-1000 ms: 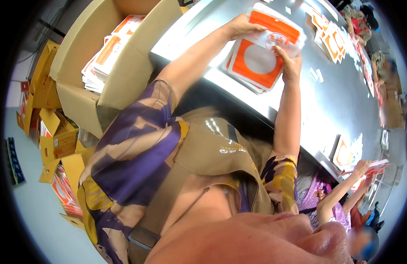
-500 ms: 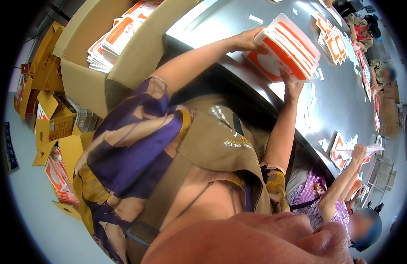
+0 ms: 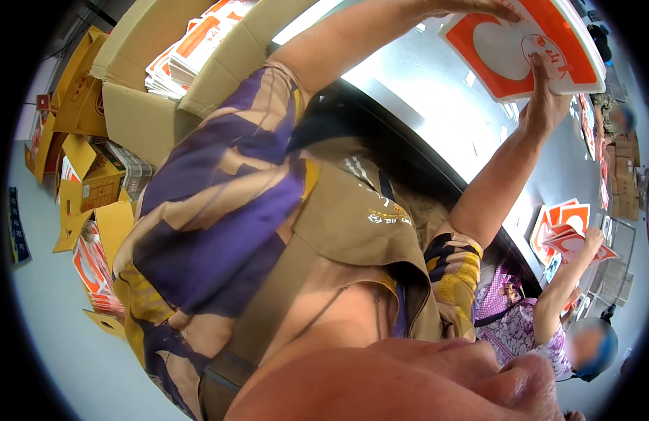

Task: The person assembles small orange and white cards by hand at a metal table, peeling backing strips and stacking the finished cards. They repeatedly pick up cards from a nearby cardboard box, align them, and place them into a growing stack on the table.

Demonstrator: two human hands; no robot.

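Over the metal table [image 3: 437, 91], at its far side, I hold up a stack of flat orange-and-white printed pieces [image 3: 496, 52]; whether they are bags or cards I cannot tell. My left hand [image 3: 482, 8] grips the upper edge, partly cut off by the frame's top, with its thumb on the front face. My right hand [image 3: 545, 105] is closed on the lower edge, thumb pressed against the front. The other fingers of both hands are mostly hidden behind the stack.
An open cardboard box [image 3: 138, 109] beside my left arm holds more orange-and-white pieces [image 3: 198, 52]. Several yellow cartons [image 3: 114, 231] stand on the floor at the left. At the right a co-worker [image 3: 524, 326] handles similar pieces [image 3: 566, 238] at the table's edge.
Both my hands have reached farther out and to the right with the stack. It has turned from showing its fanned edges to showing its flat front, its layers now closer together.
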